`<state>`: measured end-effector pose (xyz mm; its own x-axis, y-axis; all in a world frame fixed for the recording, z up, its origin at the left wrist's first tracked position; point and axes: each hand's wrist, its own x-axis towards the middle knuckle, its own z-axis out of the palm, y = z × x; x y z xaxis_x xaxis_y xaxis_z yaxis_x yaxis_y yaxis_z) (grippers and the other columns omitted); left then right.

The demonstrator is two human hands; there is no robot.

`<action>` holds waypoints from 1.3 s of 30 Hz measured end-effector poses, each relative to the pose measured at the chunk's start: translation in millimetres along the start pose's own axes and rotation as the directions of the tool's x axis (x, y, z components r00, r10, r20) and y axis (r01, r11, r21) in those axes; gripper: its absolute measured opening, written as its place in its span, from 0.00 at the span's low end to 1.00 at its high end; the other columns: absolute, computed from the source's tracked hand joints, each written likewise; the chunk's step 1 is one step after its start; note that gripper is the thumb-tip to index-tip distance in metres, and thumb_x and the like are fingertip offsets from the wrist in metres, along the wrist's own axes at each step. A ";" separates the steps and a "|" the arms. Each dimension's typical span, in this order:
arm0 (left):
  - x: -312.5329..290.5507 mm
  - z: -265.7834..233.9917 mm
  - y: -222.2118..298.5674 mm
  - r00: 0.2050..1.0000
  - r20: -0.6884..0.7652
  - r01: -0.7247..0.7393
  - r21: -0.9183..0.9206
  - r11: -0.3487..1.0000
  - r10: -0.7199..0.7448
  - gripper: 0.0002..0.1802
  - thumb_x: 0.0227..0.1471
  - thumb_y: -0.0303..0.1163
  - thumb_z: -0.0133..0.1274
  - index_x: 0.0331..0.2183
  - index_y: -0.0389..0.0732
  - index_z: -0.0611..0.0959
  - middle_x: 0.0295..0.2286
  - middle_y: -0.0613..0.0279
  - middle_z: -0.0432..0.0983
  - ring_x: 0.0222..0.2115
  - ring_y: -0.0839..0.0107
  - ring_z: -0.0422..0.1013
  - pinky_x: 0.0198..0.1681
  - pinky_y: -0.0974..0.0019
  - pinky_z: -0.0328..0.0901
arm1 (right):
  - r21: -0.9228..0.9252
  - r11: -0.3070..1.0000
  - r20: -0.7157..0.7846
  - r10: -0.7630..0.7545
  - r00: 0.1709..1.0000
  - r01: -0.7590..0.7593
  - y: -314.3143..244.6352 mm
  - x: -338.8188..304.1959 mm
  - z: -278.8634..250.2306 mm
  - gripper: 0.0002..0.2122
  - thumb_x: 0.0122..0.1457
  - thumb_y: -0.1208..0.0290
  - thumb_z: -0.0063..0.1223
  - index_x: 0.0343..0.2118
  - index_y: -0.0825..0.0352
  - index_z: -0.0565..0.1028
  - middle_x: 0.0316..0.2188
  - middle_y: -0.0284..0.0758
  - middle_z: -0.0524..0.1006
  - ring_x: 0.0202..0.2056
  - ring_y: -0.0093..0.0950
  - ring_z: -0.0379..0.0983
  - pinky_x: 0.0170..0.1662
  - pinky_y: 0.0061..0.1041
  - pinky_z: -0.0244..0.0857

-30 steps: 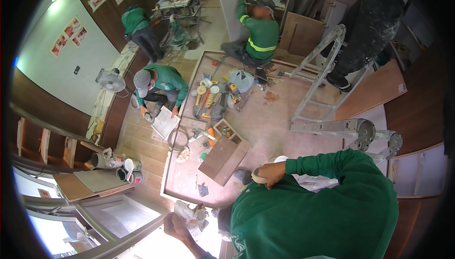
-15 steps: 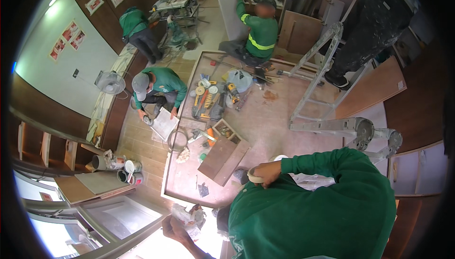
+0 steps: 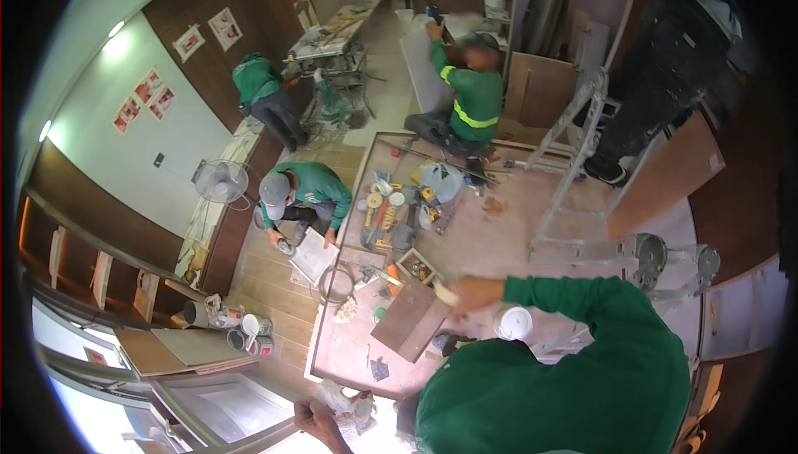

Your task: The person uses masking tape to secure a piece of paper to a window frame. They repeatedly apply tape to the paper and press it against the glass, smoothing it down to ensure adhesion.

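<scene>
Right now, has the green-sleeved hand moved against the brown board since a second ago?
Yes. The green-sleeved hand has risen in the picture, from beside the brown board's lower right edge to its upper right corner.

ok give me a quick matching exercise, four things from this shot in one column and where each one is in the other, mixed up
Things:
1. fan
2. stepladder
3. brown board
4. paint cans

Places:
A. on the wood floor at lower left, by the shelving
B. just below and left of the right hand
C. by the white wall, near the kneeling person
D. on the right, with a person's legs on it

Pairs: 1-C, 2-D, 3-B, 4-A
</scene>
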<state>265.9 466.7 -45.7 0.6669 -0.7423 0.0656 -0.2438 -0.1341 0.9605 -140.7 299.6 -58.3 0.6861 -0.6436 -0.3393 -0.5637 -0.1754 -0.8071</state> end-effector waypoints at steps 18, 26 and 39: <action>-41.7 73.6 97.0 0.880 0.342 -0.383 0.101 0.918 0.329 0.01 0.45 0.21 0.51 0.24 0.34 0.76 0.18 0.63 0.70 0.20 0.76 0.64 0.25 0.70 0.60 | -0.005 0.901 0.025 -0.433 0.901 0.433 -177.1 76.5 33.6 0.15 0.42 0.63 0.58 0.23 0.72 0.73 0.24 0.48 0.76 0.29 0.45 0.74 0.35 0.39 0.67; -39.3 79.8 77.8 0.889 0.307 -0.391 0.118 0.913 0.341 0.05 0.44 0.21 0.50 0.27 0.33 0.79 0.21 0.61 0.74 0.22 0.75 0.68 0.28 0.70 0.63 | -0.126 0.900 0.050 -0.415 0.908 0.418 -161.3 81.9 31.1 0.14 0.39 0.67 0.60 0.25 0.71 0.72 0.24 0.48 0.75 0.31 0.49 0.73 0.35 0.42 0.66; -34.3 99.2 75.6 0.906 0.278 -0.355 0.087 0.931 0.319 0.05 0.41 0.20 0.50 0.24 0.30 0.80 0.19 0.56 0.76 0.20 0.71 0.70 0.27 0.69 0.65 | -0.089 0.879 -0.110 -0.476 0.873 0.468 -153.5 76.6 27.4 0.13 0.38 0.68 0.58 0.25 0.72 0.73 0.23 0.51 0.76 0.30 0.49 0.75 0.35 0.44 0.67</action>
<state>154.7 416.9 -2.1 0.3310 -0.8976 0.2911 -0.5250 0.0812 0.8472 11.0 297.7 26.3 0.8165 -0.5598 0.1412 -0.2152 -0.5220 -0.8253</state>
